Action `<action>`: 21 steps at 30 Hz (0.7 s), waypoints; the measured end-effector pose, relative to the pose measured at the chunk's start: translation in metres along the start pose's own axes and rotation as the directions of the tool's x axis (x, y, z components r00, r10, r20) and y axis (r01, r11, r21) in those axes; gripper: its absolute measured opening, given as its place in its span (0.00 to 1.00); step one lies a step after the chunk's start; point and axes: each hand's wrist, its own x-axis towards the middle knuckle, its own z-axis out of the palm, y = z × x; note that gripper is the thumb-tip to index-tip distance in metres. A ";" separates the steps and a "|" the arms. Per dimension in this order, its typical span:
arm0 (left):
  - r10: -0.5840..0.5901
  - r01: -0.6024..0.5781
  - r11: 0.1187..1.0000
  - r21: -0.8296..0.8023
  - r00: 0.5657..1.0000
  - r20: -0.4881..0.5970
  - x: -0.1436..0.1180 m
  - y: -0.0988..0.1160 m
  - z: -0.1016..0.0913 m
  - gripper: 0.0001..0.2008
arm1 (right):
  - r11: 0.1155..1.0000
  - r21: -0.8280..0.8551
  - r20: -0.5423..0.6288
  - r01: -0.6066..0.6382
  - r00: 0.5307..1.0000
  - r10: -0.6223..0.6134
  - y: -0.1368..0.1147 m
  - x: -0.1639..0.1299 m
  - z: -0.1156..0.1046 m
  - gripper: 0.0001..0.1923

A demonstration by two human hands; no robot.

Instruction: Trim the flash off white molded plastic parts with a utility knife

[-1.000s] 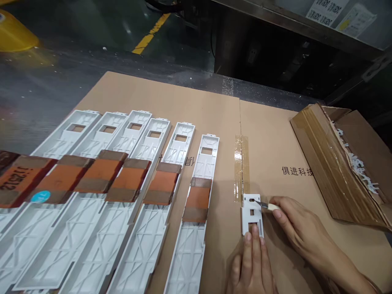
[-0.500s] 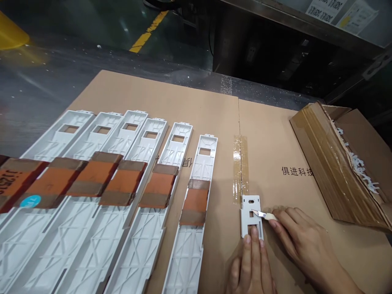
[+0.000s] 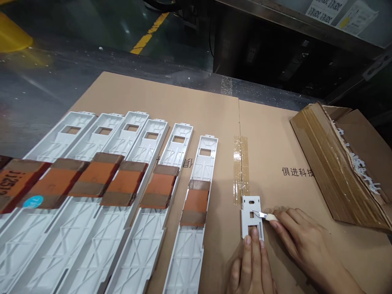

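While taped cardboard (image 3: 171,98) covers the dark table (image 3: 36,90), the right hand (image 3: 301,239) pinches a knife (image 3: 263,215); the left hand (image 3: 251,267) presses flat.

Counted on the cardboard

Six long white trays (image 3: 196,228), seven orange-brown blocks (image 3: 196,202), one small white bracket (image 3: 251,216), one knife (image 3: 263,215), one open carton (image 3: 343,167).

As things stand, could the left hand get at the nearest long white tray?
Probably yes. The left hand presses the small white plate, and the nearest tray lies just to its left on the cardboard with nothing between them. It would have to let go of the plate, which the right hand is trimming with a knife.
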 end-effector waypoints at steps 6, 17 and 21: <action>-0.019 0.019 1.000 0.003 1.000 0.007 0.003 0.001 -0.002 0.20 | 0.999 -0.038 0.002 0.013 1.000 -0.013 -0.001 0.004 -0.004 0.15; -0.016 0.015 1.000 0.017 0.999 0.030 -0.001 0.000 0.000 0.20 | 0.986 -0.160 -0.058 0.052 0.996 -0.062 -0.008 0.007 -0.008 0.17; -0.009 0.009 1.000 0.001 1.000 0.021 -0.002 0.000 0.000 0.20 | 0.983 -0.175 -0.040 0.055 0.997 -0.063 -0.006 0.007 -0.007 0.16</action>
